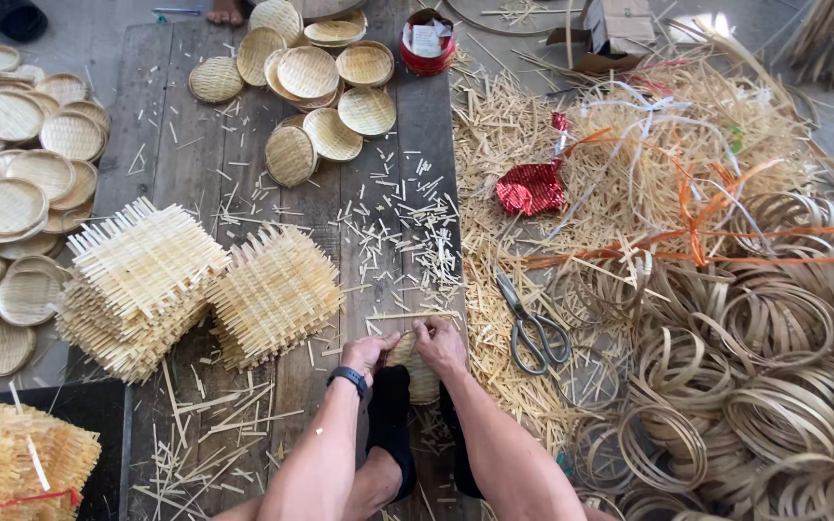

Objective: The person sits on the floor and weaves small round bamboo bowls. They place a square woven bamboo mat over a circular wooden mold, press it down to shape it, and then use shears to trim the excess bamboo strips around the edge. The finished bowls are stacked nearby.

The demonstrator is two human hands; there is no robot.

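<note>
Head view: low centre, the left hand (369,352) and right hand (439,347) both pinch a small woven disc (421,374) over the plank table (185,154). A red tub (428,43) at top holds paper. Square mats (147,280) stacked left, round trays (320,72) above, scissors (531,333) on straw, hoops (774,386) right.

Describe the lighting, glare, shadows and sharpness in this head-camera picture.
Head view: soft, even daylight with faint shadows; the only glare is a blown-out white patch at the top right edge; the dark wooden plank table, left hand and right hand on a small round woven bamboo tray are sharp; slight wide-angle bending at the edges.
</note>
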